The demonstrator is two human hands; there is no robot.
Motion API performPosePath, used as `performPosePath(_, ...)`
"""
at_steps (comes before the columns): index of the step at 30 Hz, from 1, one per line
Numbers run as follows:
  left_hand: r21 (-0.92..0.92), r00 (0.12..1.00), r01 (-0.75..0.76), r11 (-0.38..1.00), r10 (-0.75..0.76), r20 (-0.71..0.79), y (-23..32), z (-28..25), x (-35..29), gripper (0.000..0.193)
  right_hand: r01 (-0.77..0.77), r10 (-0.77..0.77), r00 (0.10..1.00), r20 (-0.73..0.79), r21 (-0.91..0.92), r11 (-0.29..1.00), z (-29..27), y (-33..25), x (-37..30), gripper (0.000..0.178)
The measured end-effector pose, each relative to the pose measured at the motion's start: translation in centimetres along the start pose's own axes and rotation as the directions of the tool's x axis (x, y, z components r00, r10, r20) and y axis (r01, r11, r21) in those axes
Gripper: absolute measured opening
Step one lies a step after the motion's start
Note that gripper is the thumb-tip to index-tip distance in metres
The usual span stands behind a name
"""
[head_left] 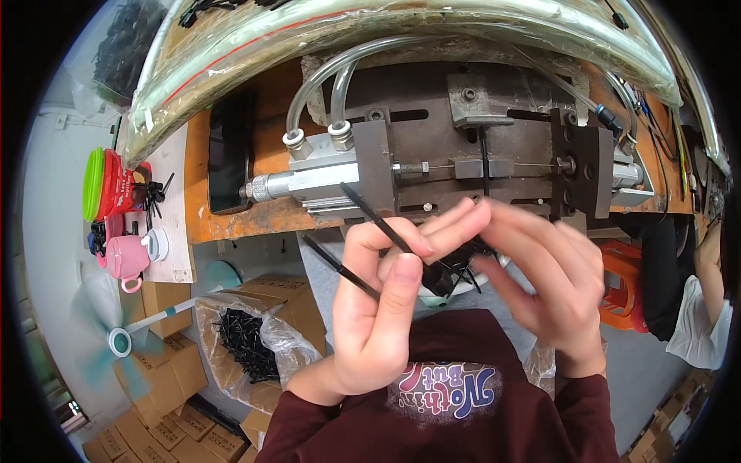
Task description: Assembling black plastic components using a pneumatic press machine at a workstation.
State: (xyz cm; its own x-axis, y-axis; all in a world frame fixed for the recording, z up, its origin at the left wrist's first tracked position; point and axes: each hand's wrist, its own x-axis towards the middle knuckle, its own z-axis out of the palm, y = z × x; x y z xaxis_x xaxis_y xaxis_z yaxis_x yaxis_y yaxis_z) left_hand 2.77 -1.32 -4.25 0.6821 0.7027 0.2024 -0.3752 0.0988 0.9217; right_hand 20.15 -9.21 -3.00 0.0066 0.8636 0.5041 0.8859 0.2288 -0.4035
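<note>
Two thin black plastic rods are in my left hand (pixel 386 309). One black rod (pixel 374 217) is pinched between thumb and fingers, while the second black rod (pixel 336 265) crosses the palm lower down. Beside it my right hand (pixel 544 278) is curved and a little blurred, its thumb apart from its fingers and nothing visible between them. Its fingertips meet the left hand's outstretched fingertips. Just beyond stands a metal clamping fixture (pixel 370 174), with an upright black rod (pixel 485 162) between its small centre blocks. Behind my hands, partly hidden, black plastic pieces (pixel 459 274) lie in a pale container.
A dark phone-like slab (pixel 230 154) lies on the wooden bench (pixel 270 220). To the left are a pink cup (pixel 126 255), a red tub (pixel 116 181) and a fan (pixel 120 342). A bagged carton of black parts (pixel 245 343) sits below; an orange stool (pixel 621 285) is at right.
</note>
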Motion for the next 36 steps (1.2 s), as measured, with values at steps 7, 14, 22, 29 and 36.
performPosePath(7,-0.072,0.978,0.210,0.975,-0.210,0.017,-0.4,1.6,-0.2,0.021,0.126,-0.126,0.992,-0.011,0.204,0.971,-0.6,-0.7,-1.3,0.036)
performPosePath(14,0.082,0.964,0.263,0.961,-0.265,0.010,0.6,-0.1,-0.5,0.034,-0.094,0.094,0.996,0.000,0.054,0.994,1.2,0.5,-1.3,0.025)
performPosePath(22,-0.233,0.874,0.476,0.848,-0.486,0.014,3.5,1.1,-0.1,0.081,-0.053,0.073,0.990,0.124,-0.162,0.985,0.6,0.2,0.3,0.025)
performPosePath(29,0.285,0.998,0.063,0.957,-0.063,-0.010,3.5,-0.4,0.1,0.053,-0.032,0.039,0.977,0.209,-0.032,0.999,-2.5,0.9,2.8,0.031)
performPosePath(36,0.786,0.949,-0.261,0.561,0.296,0.104,2.4,0.1,1.0,0.030,0.268,-0.423,0.904,-0.061,-0.692,0.670,-7.3,9.8,14.1,0.031)
